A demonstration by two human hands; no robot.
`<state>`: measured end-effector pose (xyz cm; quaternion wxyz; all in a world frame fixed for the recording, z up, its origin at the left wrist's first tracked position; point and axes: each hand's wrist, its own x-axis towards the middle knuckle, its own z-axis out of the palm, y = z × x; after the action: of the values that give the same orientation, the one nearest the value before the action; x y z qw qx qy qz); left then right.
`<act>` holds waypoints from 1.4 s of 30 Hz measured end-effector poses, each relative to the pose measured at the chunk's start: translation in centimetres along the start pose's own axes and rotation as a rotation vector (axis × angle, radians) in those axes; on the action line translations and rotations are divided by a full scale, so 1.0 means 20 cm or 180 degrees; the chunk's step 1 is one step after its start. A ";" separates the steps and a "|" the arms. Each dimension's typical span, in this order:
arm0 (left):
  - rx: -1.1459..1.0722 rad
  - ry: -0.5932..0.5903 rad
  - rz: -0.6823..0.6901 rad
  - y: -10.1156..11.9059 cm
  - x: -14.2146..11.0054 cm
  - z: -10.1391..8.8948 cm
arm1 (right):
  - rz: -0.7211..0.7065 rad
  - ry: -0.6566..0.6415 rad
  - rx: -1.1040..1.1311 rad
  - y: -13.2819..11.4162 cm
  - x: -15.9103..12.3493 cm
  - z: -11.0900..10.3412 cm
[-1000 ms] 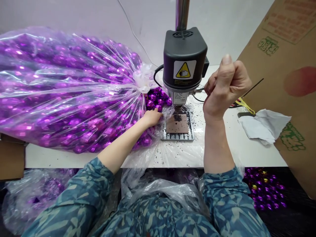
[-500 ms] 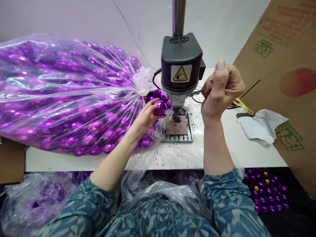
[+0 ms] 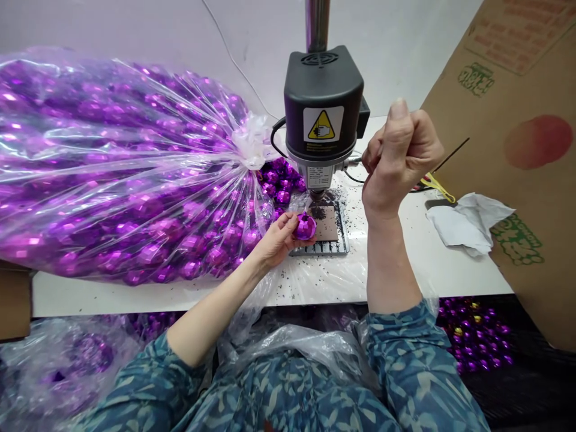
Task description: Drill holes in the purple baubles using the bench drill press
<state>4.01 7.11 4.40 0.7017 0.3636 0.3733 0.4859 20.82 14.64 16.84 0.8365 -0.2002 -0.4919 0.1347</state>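
Note:
A shiny purple faceted bauble (image 3: 305, 227) is pinched in the fingers of my left hand (image 3: 279, 241), over the front left of the small metal base (image 3: 342, 246). A brown board (image 3: 330, 228) lies on that base under the black drill press (image 3: 323, 111). My right hand (image 3: 400, 159) is closed in a fist around the press's side lever (image 3: 355, 161), thumb uppermost; most of the lever is hidden inside the fist. Several more purple baubles (image 3: 283, 185) lie left of the press, by the mouth of the clear bag.
A big clear bag (image 3: 112, 174) of purple baubles fills the table's left. Dark shavings are scattered round the base. At right are crumpled white paper (image 3: 470, 222), yellow-handled scissors or pliers (image 3: 438, 187) and a leaning cardboard sheet (image 3: 517, 150). More baubles (image 3: 477, 336) sit below the table.
My left hand has moved right and toward me, bringing the bauble from the pile to the front of the base. My right hand stays on the lever. The whole view has shifted slightly.

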 end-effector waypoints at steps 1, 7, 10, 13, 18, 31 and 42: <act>0.0095 0.0053 0.0075 -0.01 0.00 0.00 | 0.0021 0.0006 0.0008 0.00 0.00 0.00; 0.0646 0.0390 0.0331 -0.04 0.05 -0.01 | 0.0016 -0.0007 0.0080 -0.01 -0.02 -0.01; 0.0688 0.0314 0.0170 -0.07 0.07 0.00 | 0.0017 -0.0020 -0.0053 -0.02 -0.03 -0.01; 0.0963 0.0365 0.0278 -0.10 0.09 0.00 | 0.0025 -0.0059 -0.0068 -0.03 -0.03 -0.01; 0.1509 0.0858 0.0778 -0.16 0.17 -0.04 | 0.0159 -0.0091 -0.0207 -0.03 -0.03 -0.01; 0.1362 0.0619 0.0927 -0.20 0.28 -0.07 | 0.0164 -0.0068 -0.0460 -0.06 -0.03 0.00; 0.1974 0.0679 0.1308 -0.29 0.28 -0.01 | 0.0136 -0.0059 -0.0499 -0.05 -0.03 0.00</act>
<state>7.66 10.99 -1.64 0.4037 0.5731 0.4928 0.5155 20.56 13.45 16.81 0.8106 -0.2742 -0.5043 0.1154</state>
